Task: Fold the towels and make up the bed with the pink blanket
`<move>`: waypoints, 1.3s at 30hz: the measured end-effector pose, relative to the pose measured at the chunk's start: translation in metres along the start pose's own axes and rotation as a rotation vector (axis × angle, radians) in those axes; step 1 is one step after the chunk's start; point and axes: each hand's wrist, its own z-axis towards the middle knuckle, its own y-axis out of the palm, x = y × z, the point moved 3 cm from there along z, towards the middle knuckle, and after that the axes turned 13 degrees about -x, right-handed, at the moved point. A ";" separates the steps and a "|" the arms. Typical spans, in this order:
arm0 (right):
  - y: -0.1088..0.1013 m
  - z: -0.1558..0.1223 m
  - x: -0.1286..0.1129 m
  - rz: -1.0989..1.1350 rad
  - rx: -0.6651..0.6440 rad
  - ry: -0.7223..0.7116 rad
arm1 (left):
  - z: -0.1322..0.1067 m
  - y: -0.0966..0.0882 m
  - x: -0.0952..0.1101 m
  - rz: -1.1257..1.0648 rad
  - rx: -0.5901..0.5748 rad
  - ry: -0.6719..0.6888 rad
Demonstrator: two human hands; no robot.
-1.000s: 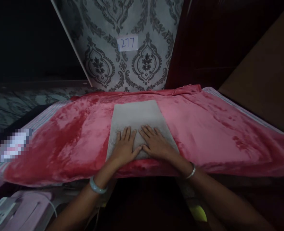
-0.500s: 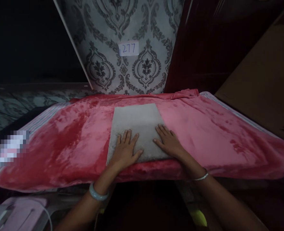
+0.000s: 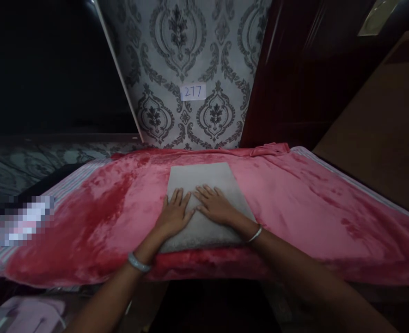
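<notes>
head view: one camera, looking forward and down over both arms
grey cloth [image 3: 207, 203]: a flat folded rectangle lying in the middle of the pink blanket [image 3: 311, 203] – its near edge just short of the blanket's front fold
left hand [image 3: 174, 213]: palm down on the grey cloth, left of the cloth's middle, fingers spread flat and gripping nothing
right hand [image 3: 214, 206]: palm down on the grey cloth just right of its middle, fingers stretched out flat, nothing clasped – its fingertips meet or nearly meet the left hand's
left bangle [image 3: 139, 262]: pale ring on the left wrist, off the grey cloth, over the blanket's front edge
right bangle [image 3: 255, 233]: thin silvery ring on the right wrist, at the cloth's near right corner
pink blanket: plush, spread wide to both sides of the grey cloth, with a rumpled ridge behind it
striped sheet [image 3: 69, 182]: shows under the blanket, left of the grey cloth
patterned panel [image 3: 190, 55]: grey damask, upright behind the grey cloth
label [image 3: 193, 91]: small white slip reading 277, on the panel straight behind the cloth
brown board [image 3: 381, 134]: far right of the grey cloth, dim
</notes>
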 end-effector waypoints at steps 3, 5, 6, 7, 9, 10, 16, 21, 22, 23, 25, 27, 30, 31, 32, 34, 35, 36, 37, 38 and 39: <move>0.010 -0.002 0.022 0.030 0.024 0.072 | 0.000 0.013 -0.002 0.034 -0.007 -0.007; 0.013 -0.008 0.044 0.042 0.035 0.175 | 0.000 0.017 -0.004 0.040 0.016 -0.001; 0.013 -0.011 0.055 0.049 0.032 0.235 | 0.000 0.018 -0.005 0.039 0.028 0.004; 0.013 -0.015 0.066 0.057 0.024 0.291 | 0.000 0.018 -0.006 0.037 0.039 0.009; 0.012 -0.022 0.085 0.078 0.004 0.373 | 0.000 0.019 -0.007 0.029 0.057 0.015; 0.010 -0.024 0.091 0.085 -0.010 0.400 | 0.000 0.019 -0.007 0.023 0.060 0.017; -0.017 -0.001 0.087 0.024 -0.021 0.422 | 0.012 -0.019 -0.008 -0.033 0.036 -0.008; -0.037 0.052 0.055 0.046 -0.022 0.185 | 0.066 -0.057 -0.003 -0.026 0.053 0.006; -0.036 0.060 0.053 0.058 -0.031 0.167 | 0.078 -0.055 -0.003 -0.024 0.020 -0.003; -0.034 0.066 0.053 0.070 -0.038 0.165 | 0.087 -0.051 -0.005 -0.023 -0.012 -0.020; -0.027 0.074 0.060 0.094 -0.037 0.188 | 0.101 -0.039 -0.009 -0.017 -0.038 -0.061; -0.021 0.077 0.071 0.110 -0.023 0.216 | 0.107 -0.027 -0.013 -0.011 -0.025 -0.086; -0.017 0.078 0.096 0.126 -0.019 0.278 | 0.108 -0.018 -0.019 -0.009 -0.010 -0.099; -0.017 0.078 0.105 0.135 -0.020 0.314 | 0.108 -0.017 -0.020 -0.009 -0.009 -0.100; -0.018 0.078 0.114 0.147 -0.020 0.353 | 0.108 -0.017 -0.020 -0.010 -0.008 -0.100; -0.018 0.077 0.129 0.182 -0.015 0.425 | 0.108 -0.018 -0.021 -0.012 -0.006 -0.097; -0.018 0.076 0.135 0.199 -0.006 0.451 | 0.108 -0.019 -0.021 -0.015 -0.005 -0.098; -0.017 0.076 0.138 0.212 0.006 0.468 | 0.108 -0.020 -0.020 -0.022 -0.002 -0.102; -0.016 0.076 0.141 0.219 0.020 0.478 | 0.108 -0.020 -0.021 -0.029 0.002 -0.108; -0.014 0.075 0.142 0.223 0.036 0.482 | 0.108 -0.020 -0.021 -0.035 0.011 -0.114; -0.013 0.075 0.143 0.225 0.052 0.487 | 0.108 -0.021 -0.021 -0.039 0.029 -0.119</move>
